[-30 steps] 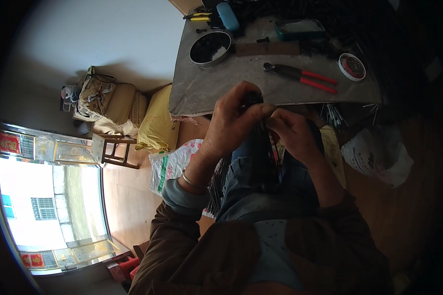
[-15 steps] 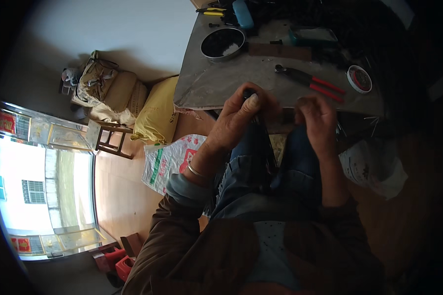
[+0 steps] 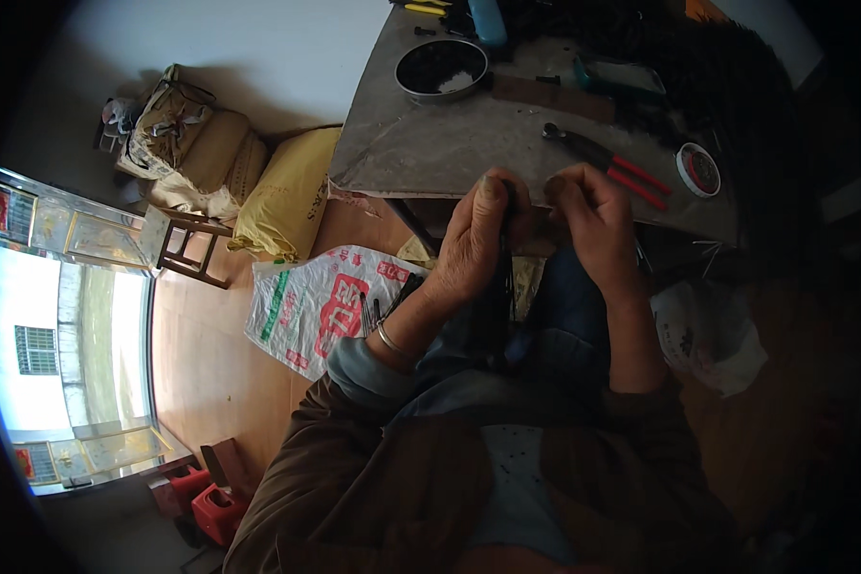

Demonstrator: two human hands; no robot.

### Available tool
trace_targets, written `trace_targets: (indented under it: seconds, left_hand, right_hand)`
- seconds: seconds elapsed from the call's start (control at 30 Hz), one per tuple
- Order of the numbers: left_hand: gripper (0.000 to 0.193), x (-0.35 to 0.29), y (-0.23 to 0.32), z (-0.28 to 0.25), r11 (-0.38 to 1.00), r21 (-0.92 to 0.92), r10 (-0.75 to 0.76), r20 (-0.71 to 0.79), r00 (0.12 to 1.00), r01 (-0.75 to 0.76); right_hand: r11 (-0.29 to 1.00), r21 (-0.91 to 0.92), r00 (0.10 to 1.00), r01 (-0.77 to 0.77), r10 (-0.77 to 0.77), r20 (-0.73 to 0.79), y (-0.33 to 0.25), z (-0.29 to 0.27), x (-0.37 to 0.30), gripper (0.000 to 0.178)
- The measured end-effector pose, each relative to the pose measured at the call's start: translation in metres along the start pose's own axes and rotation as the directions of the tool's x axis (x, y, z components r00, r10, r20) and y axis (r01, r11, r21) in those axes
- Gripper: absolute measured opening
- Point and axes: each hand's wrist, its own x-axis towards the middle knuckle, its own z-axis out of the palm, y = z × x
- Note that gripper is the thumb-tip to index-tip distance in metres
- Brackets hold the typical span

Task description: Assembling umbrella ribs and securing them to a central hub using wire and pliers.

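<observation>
Dark strands (image 3: 504, 297) extend over the lap (image 3: 569, 297), gripped by the left hand (image 3: 476, 234). The right hand (image 3: 598, 225) has drawn nearer, fingers bent, grip impossible to tell; being apart, it apparently leaves the hold to the left.

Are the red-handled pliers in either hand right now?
No, the red-handled pliers lie on the grey table, near the round white container.

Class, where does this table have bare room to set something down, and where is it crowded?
Bare: the left of the table, between its near edge, the bowl and the red-handled pliers. Crowded: the far side, heaped with black pieces.
</observation>
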Motion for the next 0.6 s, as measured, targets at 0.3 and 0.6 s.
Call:
trace_targets:
  seconds: [0.3,0.6]
  left_hand:
    - [0.055,-0.003,-0.002,0.0,0.997,0.048,-0.065,0.035,0.997,0.063]
    - [0.046,-0.006,0.001,0.007,0.998,0.054,-0.047,0.041,0.998,0.044]
  right_hand:
    - [0.939,0.326,0.994,-0.111,0.113,0.015,-0.006,0.004,-0.011,0.014]
    - [0.611,-0.466,0.709,0.639,-0.704,0.049,-0.04,-0.004,-0.006,0.011]
